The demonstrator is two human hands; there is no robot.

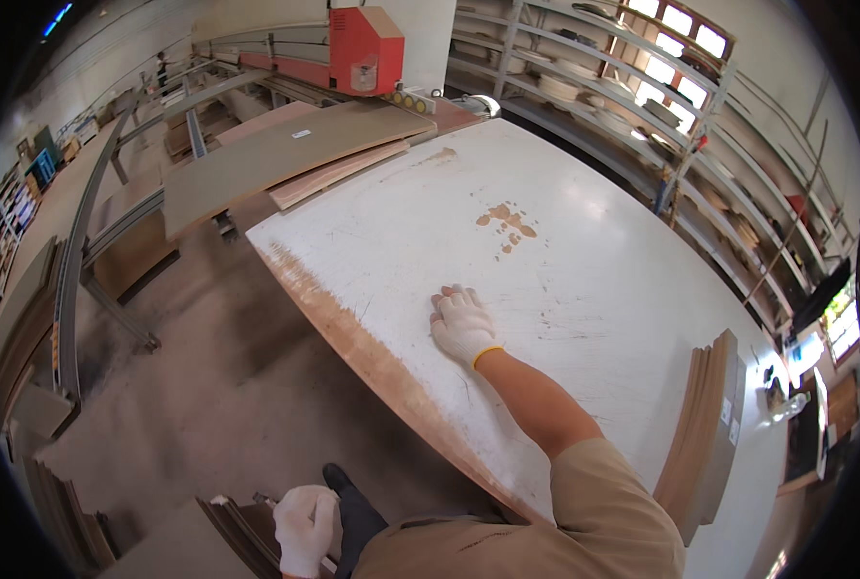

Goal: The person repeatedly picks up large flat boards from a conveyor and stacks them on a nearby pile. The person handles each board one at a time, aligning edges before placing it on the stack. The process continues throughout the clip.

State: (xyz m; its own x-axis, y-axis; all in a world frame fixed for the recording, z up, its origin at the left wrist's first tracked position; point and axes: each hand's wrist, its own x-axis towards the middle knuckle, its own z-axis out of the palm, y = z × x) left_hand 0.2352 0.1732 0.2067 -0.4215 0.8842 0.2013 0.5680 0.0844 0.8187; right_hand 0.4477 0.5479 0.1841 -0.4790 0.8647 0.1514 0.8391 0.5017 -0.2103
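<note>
My right hand (464, 322), in a white knit glove with bare fingertips and a yellow cuff edge, rests palm down on the white worktable (372, 246). It is open, with nothing seen under it. Low at my left side, my left hand (305, 533) wears a matching white glove. Its fingers are curled closed; whatever they may hold is hidden. Beside it stand the edges of several dark boards (232, 531). The tabletop is scratched, with worn brown patches (507, 222) and a worn brown front edge.
A red machine housing (364, 48) stands beyond a large brown panel (295, 154). Stacked brown boards (695, 434) lie on the table at right. Metal shelves (594, 82) line the far wall. A metal frame (87, 241) extends along the left, above the floor (208, 386).
</note>
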